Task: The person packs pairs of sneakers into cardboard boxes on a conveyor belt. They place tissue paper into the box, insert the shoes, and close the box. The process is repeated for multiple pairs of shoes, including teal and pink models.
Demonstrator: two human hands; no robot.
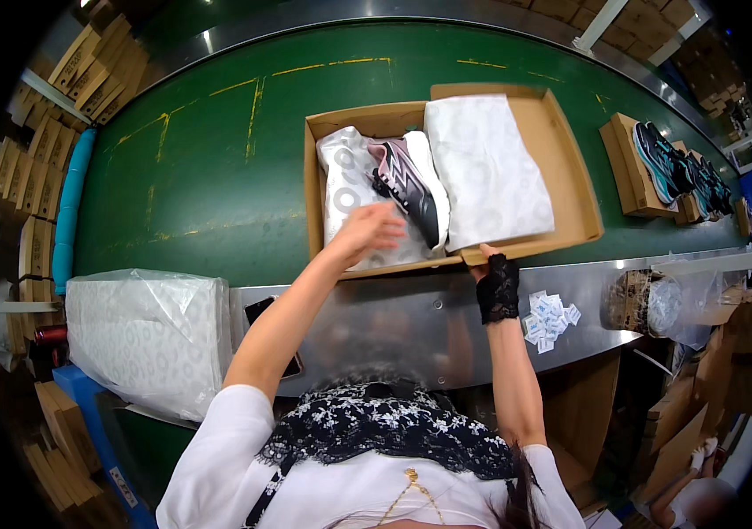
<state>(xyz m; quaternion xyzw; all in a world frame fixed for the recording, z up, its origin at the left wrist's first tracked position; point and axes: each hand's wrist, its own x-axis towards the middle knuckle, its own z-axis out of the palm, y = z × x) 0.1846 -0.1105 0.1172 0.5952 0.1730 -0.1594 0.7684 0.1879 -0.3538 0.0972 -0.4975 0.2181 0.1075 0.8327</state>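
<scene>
At one open box (561,167), two hands (369,233) (496,275), one shoe (416,189)

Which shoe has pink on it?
The shoe in the open box: it's pinkish at one end, with a white sole. The other shoes, over on the right, show black and teal.

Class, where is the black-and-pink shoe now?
In the head view, just right of centre, the shoe lies in the open box, near the left hand.

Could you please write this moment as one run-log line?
left hand: blurred, close to shoe, contact unclear | right hand: at near edge of lid | shoe: in box | packets: on metal ledge
</scene>
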